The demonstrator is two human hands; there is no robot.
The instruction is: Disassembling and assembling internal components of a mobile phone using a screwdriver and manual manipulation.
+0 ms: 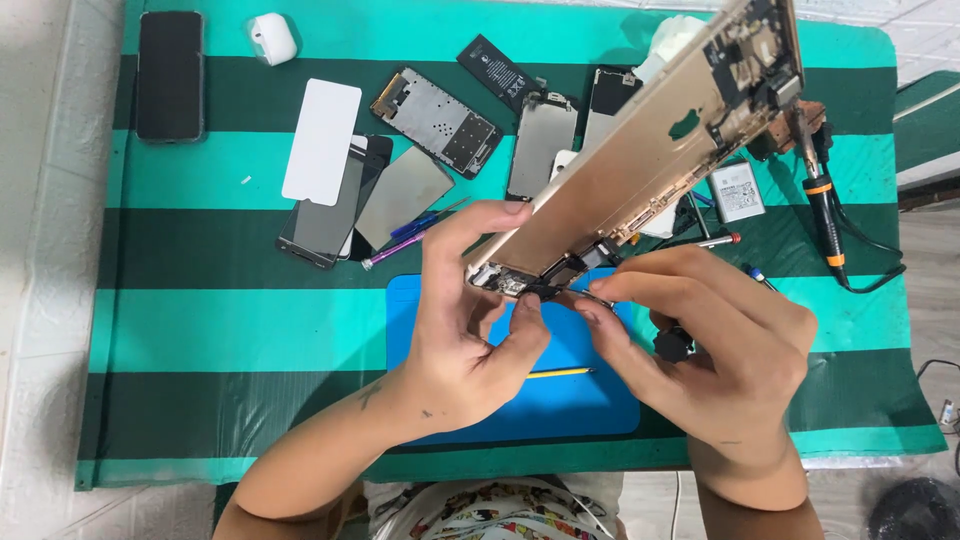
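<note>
Seen from above, two bare hands work on an opened gold phone chassis [640, 160] that slants from the centre of the frame up to the upper right, where its top corner is cut off by the frame edge; its near end is partly hidden behind fingers, so the small dark parts there are hard to make out. The left hand [470, 320], centre frame, pinches the chassis's lower end, thumb and forefinger closed on its edges, wrist bent upward. The right hand [700, 340], just right of centre, has its fingers curled tightly around thin metal tweezers [590, 296], whose tips touch a small black part at the chassis's lower end; most of the tool is hidden inside the fist.

Beneath the hands lies a smooth blue work mat [560, 400] with a thin yellow stick [560, 373] on it, all on a cloth [200, 320] striped in bright and dark green. Flat, hard parts are spread across the upper middle: a white rectangular sheet [322, 140], a dark glass screen panel [320, 225], a grey metal plate [403, 195], a bare metal phone frame [437, 122], and a black battery [497, 72]. A dark whole phone [170, 75] lies at upper left, a small white rounded case [271, 38] beside it. At right, a soldering iron [825, 200] with an orange ring trails a black cord; a silver battery [737, 190] lies just left of it.
</note>
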